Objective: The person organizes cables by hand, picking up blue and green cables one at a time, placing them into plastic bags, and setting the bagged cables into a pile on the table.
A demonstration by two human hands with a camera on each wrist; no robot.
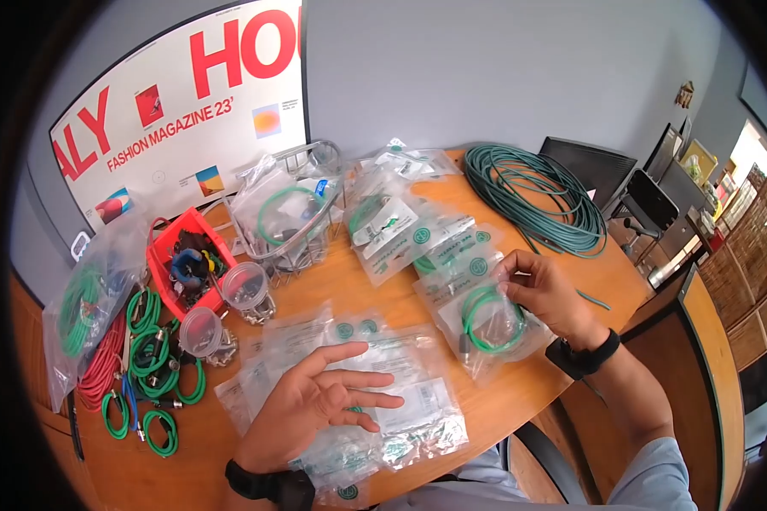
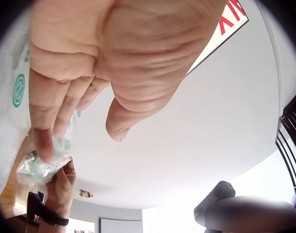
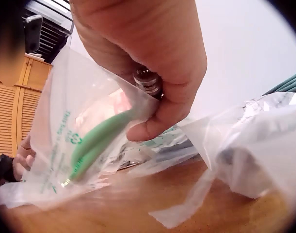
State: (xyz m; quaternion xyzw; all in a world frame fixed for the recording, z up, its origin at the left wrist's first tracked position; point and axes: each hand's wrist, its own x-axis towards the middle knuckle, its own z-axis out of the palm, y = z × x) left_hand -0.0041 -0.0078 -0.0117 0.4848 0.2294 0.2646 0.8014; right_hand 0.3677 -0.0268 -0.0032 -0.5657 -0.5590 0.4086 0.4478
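My right hand point(image 1: 541, 294) pinches the upper edge of a clear plastic bag point(image 1: 486, 366) with green recycling print. Inside the bag lies a coiled green cable point(image 1: 492, 322) with a metal connector at its end. In the right wrist view a metal connector point(image 3: 148, 83) shows between the curled fingers, next to the bag's film. My left hand point(image 1: 315, 400), fingers spread and holding nothing, hovers over a pile of flat clear plastic bags point(image 1: 413, 400) at the front of the table. The left wrist view shows its palm, with the right hand and the bag beyond.
More bagged cables point(image 1: 392, 226) lie behind the right hand, beside a large dark green cable coil point(image 1: 533, 196). At the left are loose green cables point(image 1: 149, 341), a red parts bin point(image 1: 166, 277), plastic cups point(image 1: 245, 285) of metal connectors and a wire basket point(image 1: 341, 192).
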